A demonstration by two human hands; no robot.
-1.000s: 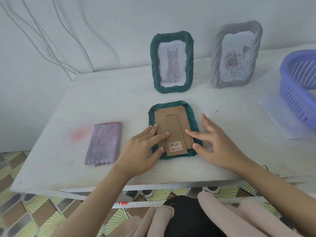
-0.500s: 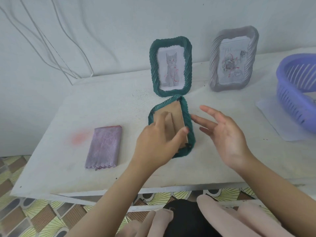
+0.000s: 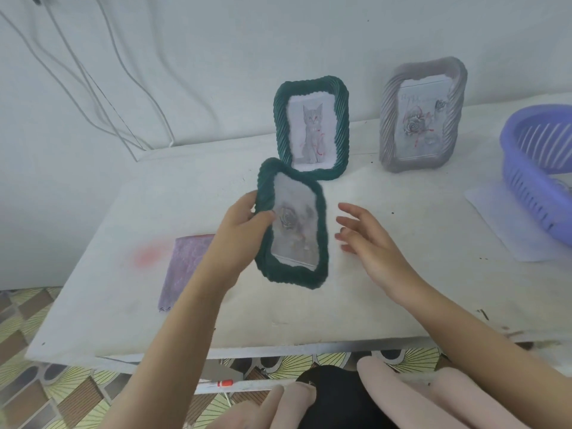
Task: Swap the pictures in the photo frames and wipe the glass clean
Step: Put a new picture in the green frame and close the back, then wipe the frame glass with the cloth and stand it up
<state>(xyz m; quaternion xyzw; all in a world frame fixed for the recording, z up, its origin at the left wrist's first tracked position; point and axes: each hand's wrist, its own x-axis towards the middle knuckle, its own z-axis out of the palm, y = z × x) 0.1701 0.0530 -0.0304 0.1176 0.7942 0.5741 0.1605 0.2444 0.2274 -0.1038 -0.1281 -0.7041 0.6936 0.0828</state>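
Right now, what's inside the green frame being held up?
The held green frame shows a blurry rose picture behind its glass. The left hand grips its left edge, thumb covering a bit of the picture. The frame's back is hidden.

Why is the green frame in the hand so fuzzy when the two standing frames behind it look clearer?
Head view: the held green frame and the left hand gripping it are smeared, probably motion blur; the cat frame and grey frame standing behind are crisper; the light is soft, with faint shadows on the table; the haze on the held glass could be glare or smudges.
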